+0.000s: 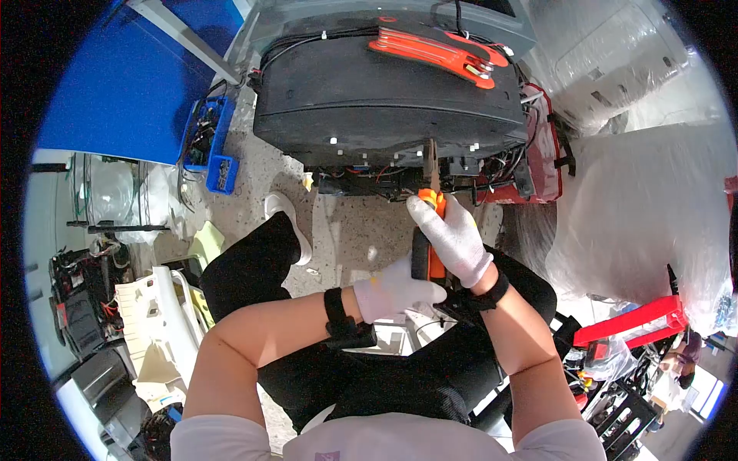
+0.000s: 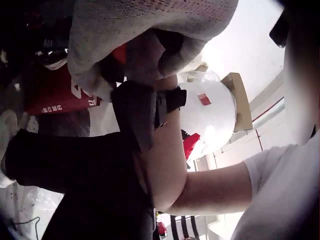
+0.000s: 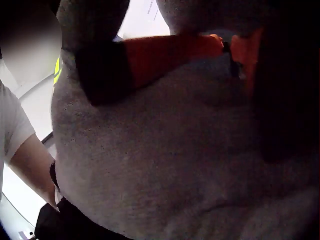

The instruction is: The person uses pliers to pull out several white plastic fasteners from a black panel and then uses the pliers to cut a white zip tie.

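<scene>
Long-nose pliers [image 1: 433, 165] with orange and black handles point away from me, their tips overlapping the front edge of a black machine panel [image 1: 369, 92]. My right hand [image 1: 455, 240], in a white knit glove, grips the handles near the pivot, thumb along them. In the right wrist view an orange handle [image 3: 160, 55] crosses the shaded glove. Lower down, my gloved left hand [image 1: 400, 292] holds the handle ends. In the left wrist view its curled fingers [image 2: 182, 55] partly hide a bit of orange. A folding hex key set [image 1: 438, 54], red-orange, lies on the panel's top.
Wires and connectors [image 1: 369, 173] hang under the panel's front edge. Blue parts bins [image 1: 206, 134] stand on the floor to the left, beside a blue panel [image 1: 115, 92]. A red bag [image 1: 544, 154] sits right of the machine, near plastic-wrapped bulk [image 1: 646, 207]. My knees flank the work.
</scene>
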The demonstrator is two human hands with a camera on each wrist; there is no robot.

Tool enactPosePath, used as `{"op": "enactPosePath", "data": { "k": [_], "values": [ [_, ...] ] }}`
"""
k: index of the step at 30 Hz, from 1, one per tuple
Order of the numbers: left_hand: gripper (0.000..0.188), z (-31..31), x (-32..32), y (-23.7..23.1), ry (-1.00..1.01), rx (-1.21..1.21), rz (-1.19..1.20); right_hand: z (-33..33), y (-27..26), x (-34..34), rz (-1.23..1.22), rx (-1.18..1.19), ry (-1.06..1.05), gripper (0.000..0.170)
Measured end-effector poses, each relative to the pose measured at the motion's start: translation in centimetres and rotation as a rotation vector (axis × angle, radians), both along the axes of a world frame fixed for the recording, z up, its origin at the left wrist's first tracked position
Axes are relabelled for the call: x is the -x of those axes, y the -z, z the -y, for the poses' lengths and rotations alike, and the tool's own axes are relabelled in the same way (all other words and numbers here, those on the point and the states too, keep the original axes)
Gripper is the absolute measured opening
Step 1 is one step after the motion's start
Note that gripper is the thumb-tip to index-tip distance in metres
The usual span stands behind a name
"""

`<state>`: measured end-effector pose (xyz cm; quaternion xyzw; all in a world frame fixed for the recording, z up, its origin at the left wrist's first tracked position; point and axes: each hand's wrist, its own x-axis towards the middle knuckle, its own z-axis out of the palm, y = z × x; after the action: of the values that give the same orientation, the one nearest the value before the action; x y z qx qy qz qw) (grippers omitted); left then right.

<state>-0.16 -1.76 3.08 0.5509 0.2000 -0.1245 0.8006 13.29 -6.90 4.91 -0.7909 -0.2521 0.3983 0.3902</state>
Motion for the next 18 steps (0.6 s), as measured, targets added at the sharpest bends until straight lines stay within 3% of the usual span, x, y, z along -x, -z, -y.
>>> {"op": "enactPosePath", "data": {
  "k": [2,4,6,7,8,11,12,14,15,17,18],
  "values": [
    [0.044,-0.2,0.0,0.9,-0.009,0.313,-0.117,0.1,0.3,-0.2,-0.03,-0.029,-0.012,0.054],
    [0.046,0.1,0.3,2.0,-0.04,0.411,-0.085,0.5,0.5,-0.8,-0.061,-0.06,-0.02,0.052],
    [0.048,0.2,0.4,2.1,-0.077,0.509,-0.052,1.3,0.7,-1.9,-0.392,-0.132,-0.142,0.049],
    [0.05,0.0,0.2,1.8,-0.073,0.589,0.001,1.5,1.4,-1.7,-0.302,-0.335,-0.127,0.048],
    [0.052,-0.2,0.1,1.6,-0.07,0.669,0.054,1.8,1.3,-1.9,-0.303,-0.336,-0.13,0.048],
    [0.044,-0.4,0.1,1.3,-0.063,0.651,0.097,3.5,0.8,-2.4,-1.224,-0.193,0.06,0.045],
    [0.044,-0.5,0.4,2.0,-0.062,0.651,0.098,3.5,1.1,-2.1,-1.222,-0.194,0.06,0.045],
    [0.031,-0.8,1.3,4.7,0.045,-0.317,0.763,3.2,1.6,-1.3,-1.169,-0.226,-0.034,0.065],
    [0.031,-0.8,1.4,5.3,0.047,-0.317,0.763,2.9,2.3,-1.2,-1.14,-0.224,-0.054,0.06],
    [0.021,-0.8,1.6,6.2,0.083,0.021,0.397,2.8,2.4,-1.0,-1.113,-0.201,-0.055,0.056],
    [0.021,-0.9,1.3,5.9,0.085,0.02,0.397,2.6,1.9,-0.8,-1.085,-0.176,-0.06,0.052]
  ]
}}
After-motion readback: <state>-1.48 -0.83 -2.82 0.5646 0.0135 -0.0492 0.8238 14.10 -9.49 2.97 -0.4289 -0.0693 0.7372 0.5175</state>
